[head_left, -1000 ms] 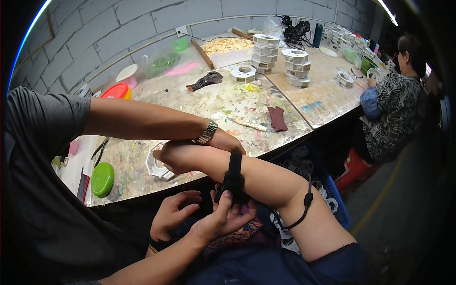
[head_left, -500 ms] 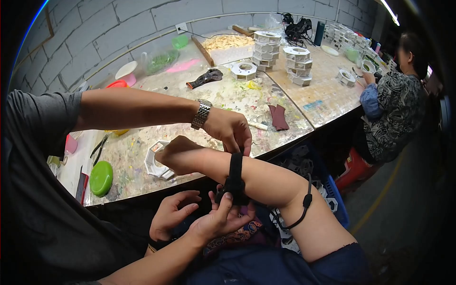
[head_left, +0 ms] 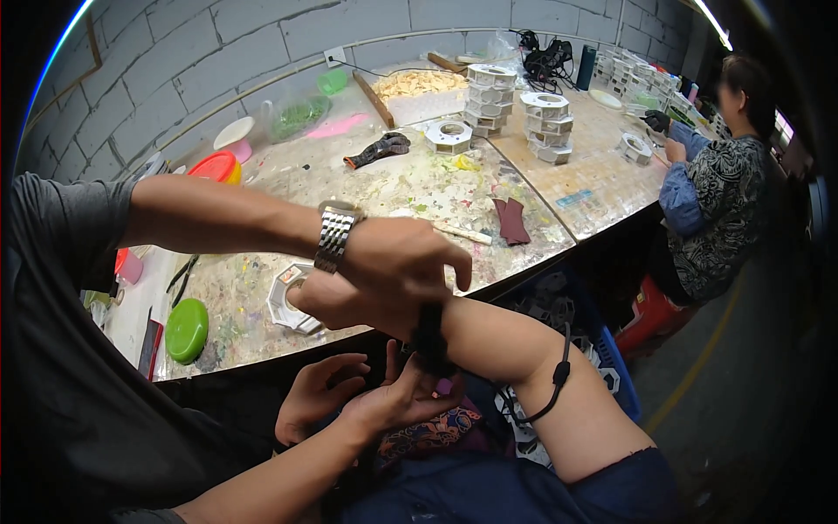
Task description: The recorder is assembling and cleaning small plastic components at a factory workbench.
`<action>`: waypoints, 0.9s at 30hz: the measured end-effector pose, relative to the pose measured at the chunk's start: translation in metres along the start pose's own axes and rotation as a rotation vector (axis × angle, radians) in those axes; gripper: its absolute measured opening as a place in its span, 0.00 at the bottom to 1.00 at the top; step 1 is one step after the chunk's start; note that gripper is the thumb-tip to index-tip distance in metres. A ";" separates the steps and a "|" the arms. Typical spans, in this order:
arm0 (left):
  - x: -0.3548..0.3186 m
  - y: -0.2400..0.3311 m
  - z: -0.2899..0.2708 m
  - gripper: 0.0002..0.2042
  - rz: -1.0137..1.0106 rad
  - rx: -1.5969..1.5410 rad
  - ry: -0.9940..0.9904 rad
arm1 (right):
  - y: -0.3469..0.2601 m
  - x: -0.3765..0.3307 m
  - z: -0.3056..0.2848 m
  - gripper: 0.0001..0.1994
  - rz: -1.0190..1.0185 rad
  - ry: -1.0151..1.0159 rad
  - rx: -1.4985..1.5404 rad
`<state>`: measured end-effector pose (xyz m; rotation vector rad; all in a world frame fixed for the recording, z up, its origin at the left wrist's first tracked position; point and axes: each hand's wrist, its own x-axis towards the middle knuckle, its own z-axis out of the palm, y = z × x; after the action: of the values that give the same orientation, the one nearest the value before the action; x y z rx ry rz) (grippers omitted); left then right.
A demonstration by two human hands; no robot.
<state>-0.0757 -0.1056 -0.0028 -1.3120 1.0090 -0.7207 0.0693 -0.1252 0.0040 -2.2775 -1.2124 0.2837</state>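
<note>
My right forearm reaches from the lower right across my lap to the table edge. A black strap point(head_left: 429, 336) is wrapped around its wrist, and a thin black cable point(head_left: 559, 371) loops round the forearm. My right hand point(head_left: 316, 303) is curled in a fist beside a white hexagonal piece point(head_left: 281, 301). A co-worker in a grey shirt holds the strap: one hand point(head_left: 406, 262), with a metal watch, grips from above, and the other point(head_left: 397, 403) presses from below. My left hand point(head_left: 312, 403) hangs open under the table edge, holding nothing.
The paint-spattered table point(head_left: 393, 188) carries a green lid point(head_left: 187, 329), a black glove point(head_left: 377, 150), dark red pieces point(head_left: 511, 220) and stacks of white hexagonal pieces point(head_left: 489, 92). A second person point(head_left: 716, 201) sits at the right end. A blue crate point(head_left: 615, 371) stands by my knee.
The co-worker's watch hand has come down from beside my fist onto the strap at my wrist. My right forearm and left hand have stayed where they were.
</note>
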 end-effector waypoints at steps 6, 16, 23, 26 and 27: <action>-0.004 -0.005 -0.001 0.22 0.050 -0.089 0.036 | 0.007 -0.009 0.006 0.08 -0.133 0.051 -0.056; -0.009 -0.014 0.004 0.24 -0.013 -0.066 0.083 | -0.001 -0.016 -0.018 0.16 -0.201 0.559 -0.396; -0.064 -0.035 0.009 0.21 0.175 -0.019 0.161 | 0.012 0.007 -0.024 0.12 -0.256 0.325 0.165; -0.070 -0.017 0.017 0.17 -0.304 -0.761 0.210 | 0.022 0.011 -0.026 0.11 -0.087 0.229 0.474; -0.068 -0.008 0.019 0.16 -0.700 -1.354 0.229 | 0.026 0.011 -0.027 0.10 0.063 0.214 0.820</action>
<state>-0.0860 -0.0387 0.0172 -2.9027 1.2653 -0.6852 0.1054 -0.1374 0.0127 -1.5773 -0.7208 0.4477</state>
